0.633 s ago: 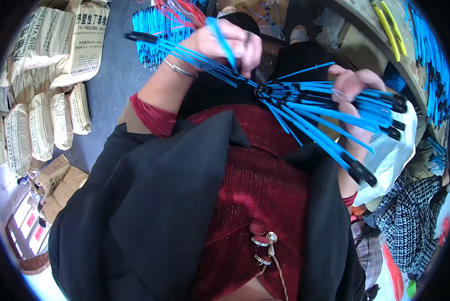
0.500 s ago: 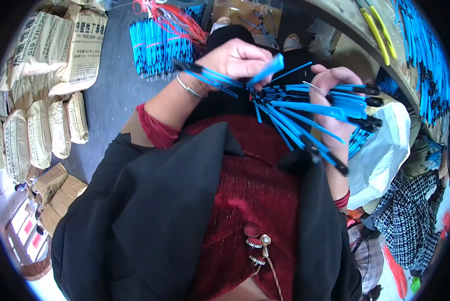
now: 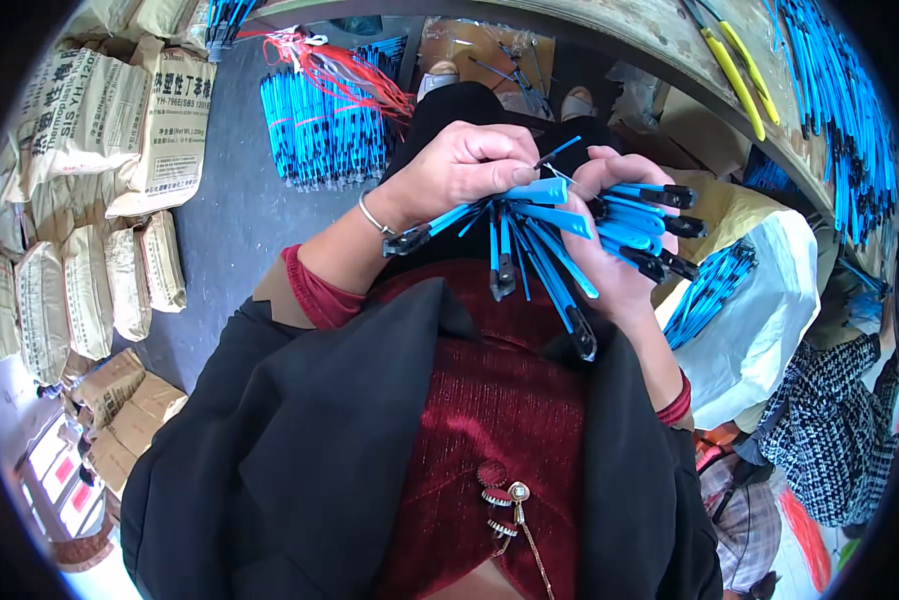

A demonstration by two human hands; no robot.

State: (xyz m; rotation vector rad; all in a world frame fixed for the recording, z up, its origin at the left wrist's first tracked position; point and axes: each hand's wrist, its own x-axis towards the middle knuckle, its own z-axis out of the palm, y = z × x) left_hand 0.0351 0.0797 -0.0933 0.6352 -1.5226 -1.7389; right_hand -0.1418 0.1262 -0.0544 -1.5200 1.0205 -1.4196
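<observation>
A spread-out bunch of thin blue plastic sticks with black ends (image 3: 549,270) fans out between my two hands, in front of my dark red top. My right hand (image 3: 609,240) is closed around the bunch, with several black ends poking past its fingers. My left hand (image 3: 479,165) pinches at the gathered middle of the sticks, thumb against fingers. One stick end sticks out to the left under the left wrist. A thin pale strand (image 3: 561,178) runs between the hands; how it goes around the sticks is hidden.
Tied bundles of blue sticks (image 3: 319,140) lie at the far left, red cords (image 3: 354,75) over them. A wooden table (image 3: 629,30) bears yellow-handled pliers (image 3: 737,75) and a stick pile (image 3: 834,130). More sticks lie on a white sack (image 3: 769,310) at right. Paper sacks (image 3: 174,120) line the left.
My hands have come closer together. The right hand has moved left and down with the bunch, and the left hand slightly right and down. The sticks' fan has turned more downward.
</observation>
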